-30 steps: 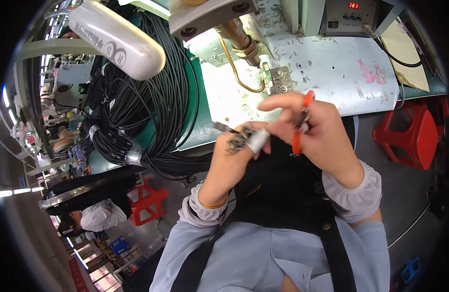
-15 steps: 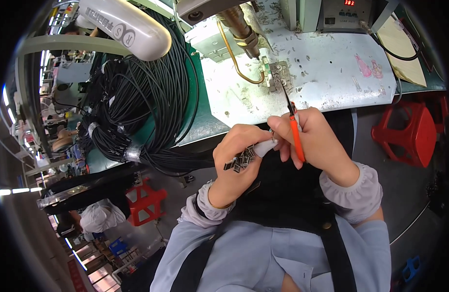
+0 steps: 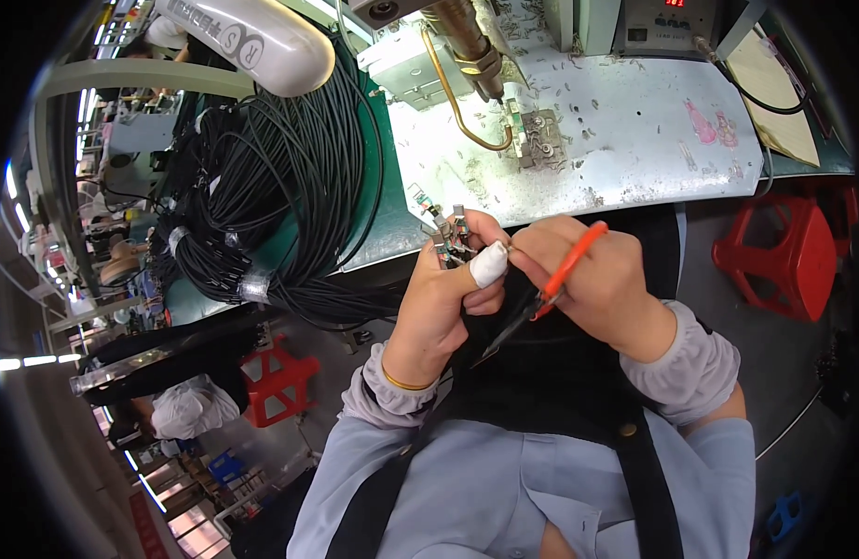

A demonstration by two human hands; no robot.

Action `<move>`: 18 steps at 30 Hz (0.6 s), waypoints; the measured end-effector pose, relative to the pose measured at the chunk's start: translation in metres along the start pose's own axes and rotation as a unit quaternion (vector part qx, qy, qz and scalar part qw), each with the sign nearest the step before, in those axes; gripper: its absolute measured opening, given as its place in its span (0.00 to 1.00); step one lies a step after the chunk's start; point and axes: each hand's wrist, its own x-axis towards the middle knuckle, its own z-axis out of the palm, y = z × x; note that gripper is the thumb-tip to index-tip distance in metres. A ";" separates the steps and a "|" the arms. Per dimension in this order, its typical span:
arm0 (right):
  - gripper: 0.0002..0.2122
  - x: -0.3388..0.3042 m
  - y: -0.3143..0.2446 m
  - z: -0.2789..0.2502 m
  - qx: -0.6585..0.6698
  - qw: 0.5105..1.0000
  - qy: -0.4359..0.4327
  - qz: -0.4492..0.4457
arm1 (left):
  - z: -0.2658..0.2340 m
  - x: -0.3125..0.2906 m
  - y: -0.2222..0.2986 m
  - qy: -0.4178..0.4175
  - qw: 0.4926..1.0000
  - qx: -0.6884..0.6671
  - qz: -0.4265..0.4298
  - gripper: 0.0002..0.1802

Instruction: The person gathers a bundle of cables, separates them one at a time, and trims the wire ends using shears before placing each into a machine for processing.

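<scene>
My left hand (image 3: 432, 303) is closed round a bunch of small metal connectors (image 3: 453, 233), some with green board pieces, which stick out past its fingers. White wrapping (image 3: 489, 265) covers its thumb tip. My right hand (image 3: 593, 284) grips an orange-handled tool (image 3: 571, 264) with long dark pointed jaws, like long-nose pliers, slanting down toward my apron. The right fingertips meet the left thumb tip. A tiny piece seems pinched there, too small to name. Both hands are in front of the bench edge, below the metal fixture (image 3: 539, 140).
A machine head (image 3: 467, 47) with a bent brass tube (image 3: 456, 102) stands over the fixture. Metal scraps litter the pale plate (image 3: 634, 140). Thick coils of black cable (image 3: 290, 177) lie at left beneath a white cylinder (image 3: 252, 42). Red stools (image 3: 784, 256) stand on the floor.
The tool has swung in my right hand, its jaws turning from the fixture down toward my apron. My left hand has turned, bringing the connectors up toward the bench edge.
</scene>
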 end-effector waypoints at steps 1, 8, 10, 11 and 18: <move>0.06 0.002 -0.003 -0.004 -0.041 0.999 0.011 -0.024 | -0.001 0.000 0.000 -0.008 0.999 -0.025 -0.033 0.08; 0.17 0.006 0.007 -0.011 -0.163 0.975 0.033 -0.148 | -0.001 -0.002 0.006 0.020 0.998 0.018 -0.057 0.07; 0.16 0.004 0.008 -0.012 -0.127 0.979 0.050 -0.149 | -0.001 -0.002 0.006 0.020 0.997 0.033 -0.060 0.07; 0.16 0.003 0.008 -0.012 -0.108 0.981 0.058 -0.150 | -0.001 -0.002 0.006 0.016 0.997 0.033 -0.061 0.07; 0.15 -0.003 0.007 -0.009 -0.044 0.992 0.036 -0.114 | 0.001 -0.003 0.004 0.000 0.996 0.025 -0.081 0.06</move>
